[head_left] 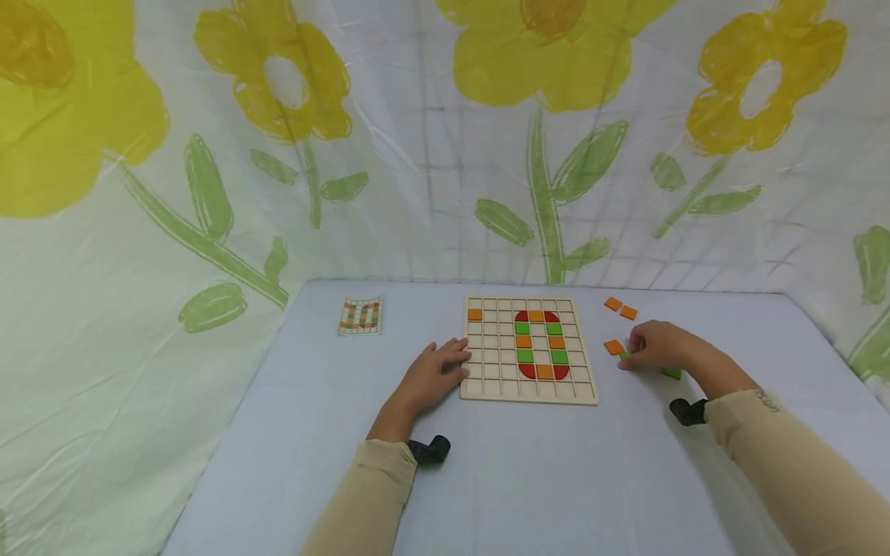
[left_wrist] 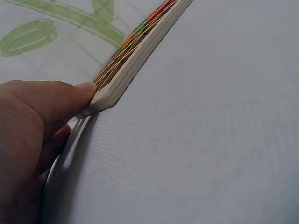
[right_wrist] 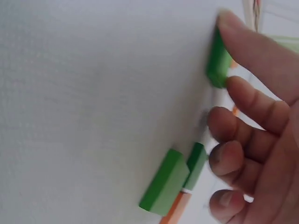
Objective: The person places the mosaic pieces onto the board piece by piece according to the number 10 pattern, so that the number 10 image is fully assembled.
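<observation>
Showing two-handed work at a white-covered desk (head_left: 487,479), read near to far; clock directions are taken from the centre of the wooden grid board (head_left: 490,369), twelve being its far edge. Nearest are the tan sleeves (head_left: 793,455). The left hand (head_left: 436,376) lies between eight and nine o'clock, fingers spread and touching the board's edge. The right hand (head_left: 657,344) lies at three o'clock, thumb and index finger pinching a green tile (right_wrist: 218,60) by opposite ends, the other fingers loosely curled. Governing relation: from the right fingers the board lies at nine o'clock, across a strip of desk; the held tile's visible long edge runs from thumb to index finger. Loose green tiles (head_left: 671,374) lie between three and four o'clock, nearer the right hand; a single orange tile (head_left: 614,347) lies at three, an orange pair (head_left: 629,313) at two. On the board, a rounded ring of tiles (head_left: 524,356) has its long axis from six to twelve; a lone orange tile (head_left: 475,314) sits at ten. The pattern card (head_left: 361,316) lies between nine and ten; beyond, at twelve, hangs a flowered curtain (head_left: 389,193).
</observation>
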Motion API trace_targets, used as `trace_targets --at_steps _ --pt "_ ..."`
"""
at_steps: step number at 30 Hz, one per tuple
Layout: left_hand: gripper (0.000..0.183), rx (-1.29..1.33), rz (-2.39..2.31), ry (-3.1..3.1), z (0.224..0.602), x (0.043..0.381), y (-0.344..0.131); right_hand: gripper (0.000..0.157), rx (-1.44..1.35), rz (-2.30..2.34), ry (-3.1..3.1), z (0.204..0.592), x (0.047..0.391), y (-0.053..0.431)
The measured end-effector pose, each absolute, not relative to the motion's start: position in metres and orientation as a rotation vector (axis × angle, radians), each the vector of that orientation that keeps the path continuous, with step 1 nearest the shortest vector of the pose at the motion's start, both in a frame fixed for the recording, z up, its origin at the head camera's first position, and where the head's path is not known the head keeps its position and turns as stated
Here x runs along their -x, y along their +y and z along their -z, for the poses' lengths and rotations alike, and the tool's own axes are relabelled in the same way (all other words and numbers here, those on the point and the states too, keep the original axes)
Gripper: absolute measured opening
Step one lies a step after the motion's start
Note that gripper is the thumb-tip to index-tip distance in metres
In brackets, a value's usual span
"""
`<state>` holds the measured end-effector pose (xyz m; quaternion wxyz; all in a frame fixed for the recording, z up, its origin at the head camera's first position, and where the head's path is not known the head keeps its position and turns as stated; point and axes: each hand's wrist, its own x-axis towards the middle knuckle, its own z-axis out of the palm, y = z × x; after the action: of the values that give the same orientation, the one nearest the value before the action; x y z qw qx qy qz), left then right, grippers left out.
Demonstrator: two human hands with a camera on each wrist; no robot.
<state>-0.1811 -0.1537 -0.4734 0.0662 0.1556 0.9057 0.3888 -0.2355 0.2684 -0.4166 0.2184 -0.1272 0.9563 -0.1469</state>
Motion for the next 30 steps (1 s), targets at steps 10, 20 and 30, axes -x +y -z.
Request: trace_targets --at_steps 10,20,30 --pt "0.038 -0.471 -1.183 2.732 0.475 0.182 -0.154 0.035 0.304 0.460 2.713 0.419 0.243 0.271" --pt "0.038 -0.466 -1.152 2.722 0.475 0.183 -0.155 0.014 0.384 0.572 2.875 0.418 0.248 0.259" --pt "0.038 -0.465 -1.175 2.726 0.477 0.182 -0.155 0.027 0.439 0.809 2.900 0.405 0.264 0.198"
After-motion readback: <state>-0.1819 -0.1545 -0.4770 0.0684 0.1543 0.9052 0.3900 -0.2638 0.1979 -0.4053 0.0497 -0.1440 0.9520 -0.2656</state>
